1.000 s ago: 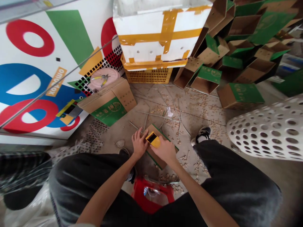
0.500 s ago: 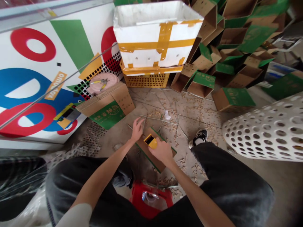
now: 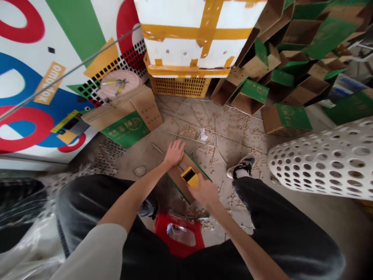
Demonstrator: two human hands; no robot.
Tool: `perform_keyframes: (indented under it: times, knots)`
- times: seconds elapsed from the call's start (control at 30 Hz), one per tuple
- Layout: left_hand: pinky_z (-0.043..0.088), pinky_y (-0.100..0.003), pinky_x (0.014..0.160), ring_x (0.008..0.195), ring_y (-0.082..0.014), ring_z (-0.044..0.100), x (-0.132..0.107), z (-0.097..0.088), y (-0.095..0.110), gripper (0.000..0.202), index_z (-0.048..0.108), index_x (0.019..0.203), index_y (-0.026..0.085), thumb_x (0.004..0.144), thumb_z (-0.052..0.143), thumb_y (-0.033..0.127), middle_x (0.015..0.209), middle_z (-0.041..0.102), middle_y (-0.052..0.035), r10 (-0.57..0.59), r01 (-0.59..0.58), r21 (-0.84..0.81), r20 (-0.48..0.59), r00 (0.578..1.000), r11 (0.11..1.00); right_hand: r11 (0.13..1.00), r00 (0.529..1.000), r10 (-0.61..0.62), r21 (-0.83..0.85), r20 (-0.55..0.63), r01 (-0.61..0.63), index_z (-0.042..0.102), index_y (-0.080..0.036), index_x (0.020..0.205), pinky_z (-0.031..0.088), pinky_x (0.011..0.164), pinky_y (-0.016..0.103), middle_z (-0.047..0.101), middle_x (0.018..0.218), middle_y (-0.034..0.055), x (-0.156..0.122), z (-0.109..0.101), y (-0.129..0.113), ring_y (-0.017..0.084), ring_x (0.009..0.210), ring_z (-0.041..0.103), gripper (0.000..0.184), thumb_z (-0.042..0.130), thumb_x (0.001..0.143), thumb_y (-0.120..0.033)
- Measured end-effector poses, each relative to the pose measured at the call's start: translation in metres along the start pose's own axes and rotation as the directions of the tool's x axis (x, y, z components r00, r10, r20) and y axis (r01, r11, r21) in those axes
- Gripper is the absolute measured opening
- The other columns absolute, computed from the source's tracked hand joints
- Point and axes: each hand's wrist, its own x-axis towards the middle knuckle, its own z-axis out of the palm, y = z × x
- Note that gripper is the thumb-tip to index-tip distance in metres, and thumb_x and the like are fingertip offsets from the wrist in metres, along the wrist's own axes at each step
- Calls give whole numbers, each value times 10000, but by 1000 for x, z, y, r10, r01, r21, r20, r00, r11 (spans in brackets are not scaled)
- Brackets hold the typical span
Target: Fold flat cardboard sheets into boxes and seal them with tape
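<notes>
A flat piece of brown cardboard with a green edge lies on the dirty floor between my knees. My left hand rests flat on its far end, fingers stretched out. My right hand is closed around a small yellow tool with a dark face, held against the middle of the cardboard. I sit on a red stool.
A stack of flattened green-printed cartons lies to the left, with a pink disc and pliers behind it. A taped white foam box sits on a yellow crate. Folded cartons pile at right, beside a white perforated basket.
My left hand has slid away from the yellow tool to the far end of the cardboard and flattened there. My right hand and the tool stayed on the cardboard.
</notes>
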Motion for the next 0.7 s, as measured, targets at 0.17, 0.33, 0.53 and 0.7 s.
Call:
perform_keyframes:
  times: [0.17,0.33,0.53,0.7]
  knots:
    - [352,-441,1289,1531,-245,469,-4,12,26,624,550,1527,212,950,400,28,1625,518,-135,240,-232,-84,91,967,969,999,997,-30,40,-71,33,607,-185,1161,543,776,391,794,969,151,11,21,11,359,940,794,481,637,950,-615]
    - [412,-411,1236,1361,-238,605,-8,36,38,441,634,1412,216,1039,411,143,1393,672,-120,271,-255,-94,235,934,962,997,999,-6,75,-41,9,616,-182,1181,546,801,391,791,999,151,14,19,10,352,960,790,493,657,933,-606]
    - [382,-475,1244,1277,-291,634,-5,24,38,382,737,1218,168,1080,389,243,1237,698,-172,289,-285,-50,236,928,957,996,999,-20,82,40,16,591,-191,1241,529,824,359,793,1011,169,-8,7,20,331,1016,786,491,621,983,-608]
    - [323,-489,1296,1432,-301,543,-12,18,51,439,659,1390,168,1011,441,134,1452,634,-177,331,-322,-74,218,918,944,996,1000,-13,86,24,10,590,-189,1248,524,812,371,792,963,159,-22,25,43,344,975,791,500,618,986,-613]
